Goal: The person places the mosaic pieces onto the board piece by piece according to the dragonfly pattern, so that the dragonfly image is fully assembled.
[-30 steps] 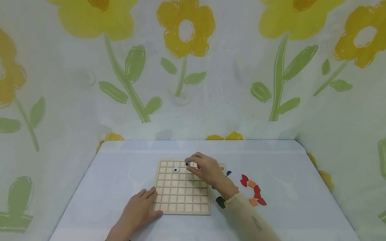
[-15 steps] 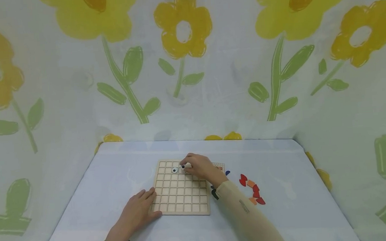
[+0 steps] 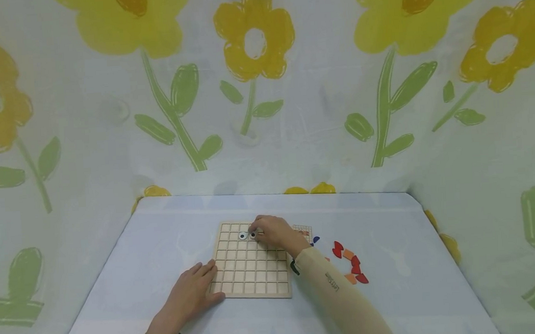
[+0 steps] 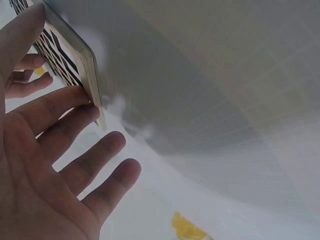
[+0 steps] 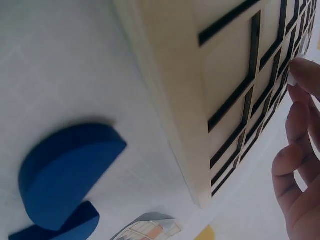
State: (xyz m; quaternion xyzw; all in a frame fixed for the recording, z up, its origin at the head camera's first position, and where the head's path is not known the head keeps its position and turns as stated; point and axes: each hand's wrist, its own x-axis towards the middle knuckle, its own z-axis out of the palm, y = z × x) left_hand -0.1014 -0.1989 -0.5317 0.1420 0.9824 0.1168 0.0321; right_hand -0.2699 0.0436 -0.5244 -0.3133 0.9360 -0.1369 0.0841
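Observation:
A wooden grid board [image 3: 251, 278] lies on the table, marked off in squares. Near its far edge sits a white eye piece [image 3: 242, 236] with a dark pupil. Beside it, to the right, my right hand [image 3: 275, 231] pinches a second eye piece [image 3: 253, 235] between thumb and finger, low over a square. In the right wrist view a sliver of that white piece [image 5: 292, 77] shows at the fingertips. My left hand [image 3: 189, 289] rests against the board's left edge with fingers extended; the left wrist view has its fingertips touching the board's side [image 4: 90, 70].
Red pieces [image 3: 356, 266] and orange pieces [image 3: 348, 254] lie in a curved row right of the board. A small pattern card [image 3: 303, 231] and a blue half-round piece [image 5: 70, 180] lie by the board's right side. Flowered fabric walls [image 3: 311, 123] surround the table.
My right hand has moved left and down with the eye piece, from above the board to a square right of the first eye piece. My left hand stays in place.

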